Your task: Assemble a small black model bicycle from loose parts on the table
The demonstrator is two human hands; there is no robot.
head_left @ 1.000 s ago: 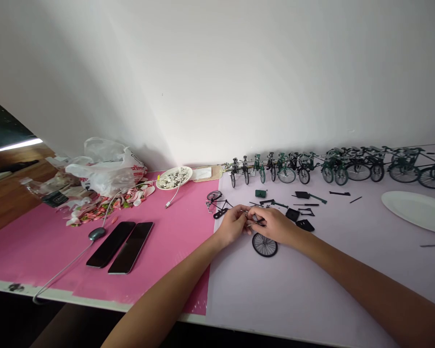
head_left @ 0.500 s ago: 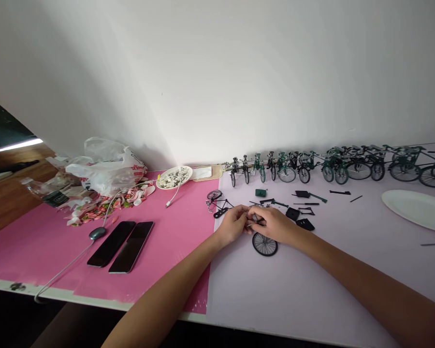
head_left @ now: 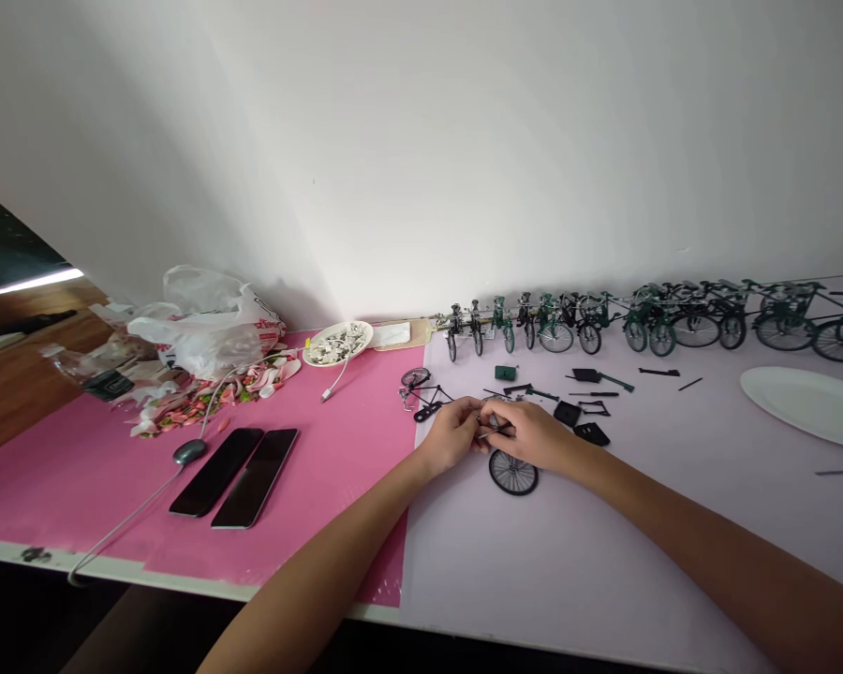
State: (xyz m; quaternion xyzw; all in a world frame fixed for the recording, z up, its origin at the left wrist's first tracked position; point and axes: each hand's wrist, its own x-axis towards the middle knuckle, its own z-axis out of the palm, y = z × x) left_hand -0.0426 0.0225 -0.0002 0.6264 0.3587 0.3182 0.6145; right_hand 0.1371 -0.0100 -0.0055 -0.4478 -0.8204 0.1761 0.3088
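Observation:
My left hand (head_left: 453, 434) and my right hand (head_left: 526, 432) meet over the pale sheet, fingertips pinched together. Between them is a small dark, thin part (head_left: 495, 429), mostly hidden by the fingers; its kind cannot be made out. Just below my right hand a black spoked toy bicycle wheel (head_left: 513, 474) lies flat. Beyond my left hand rests a partly built miniature bicycle (head_left: 428, 393) with a black frame. Past my right hand lie loose black parts, among them a flat square piece (head_left: 592, 434), and a small green box-shaped piece (head_left: 506, 373).
A row of miniature bicycles (head_left: 639, 323) stands along the wall. At right is a white oval plate (head_left: 807, 398). On the pink sheet lie two phones (head_left: 257, 479), a cable, a plate of small silvery parts (head_left: 332, 360), plastic bags (head_left: 203, 328) and a bottle (head_left: 84, 367).

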